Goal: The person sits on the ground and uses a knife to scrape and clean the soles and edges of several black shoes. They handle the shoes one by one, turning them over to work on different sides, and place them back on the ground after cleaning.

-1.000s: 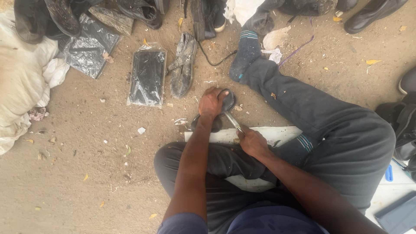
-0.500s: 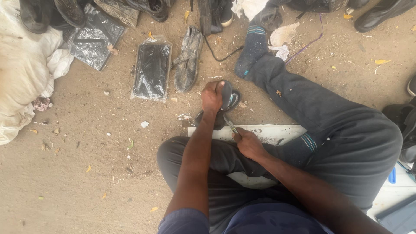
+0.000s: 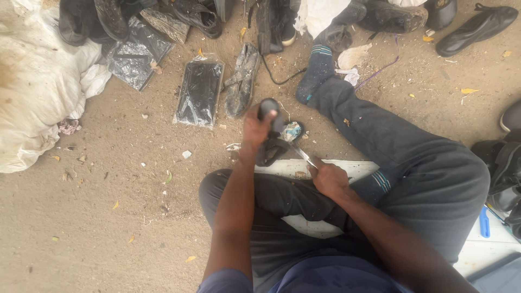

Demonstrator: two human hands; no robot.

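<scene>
A person sat on sandy ground (image 3: 108, 217) with a dark shoe (image 3: 273, 135) held between the two hands, in front of the folded left leg. The left hand (image 3: 256, 129) was closed around the shoe's upper end, steadying it upright with the heel lifted. The right hand (image 3: 329, 179) was clenched on the handle of a slim metal blade (image 3: 304, 156), its tip pointing into the shoe's lower edge, where a patch of pale lining or insole showed.

Judging from that grip, the work stood at the cutting or prying stage along the sole edge, with the blade already at the seam; the next move would call for a firm hold from the left hand and a short, controlled push of the blade, angled away from the fingers around the shoe.

A white board (image 3: 325, 168) lay under the legs. Beyond the shoe lay a worn grey sole (image 3: 241, 81), a flat black packet in clear wrap (image 3: 199, 92), a second dark plastic bag (image 3: 135, 57), and a heap of old footwear (image 3: 179, 13). A black slip-on (image 3: 475, 30) rested at the far right, well apart.
</scene>
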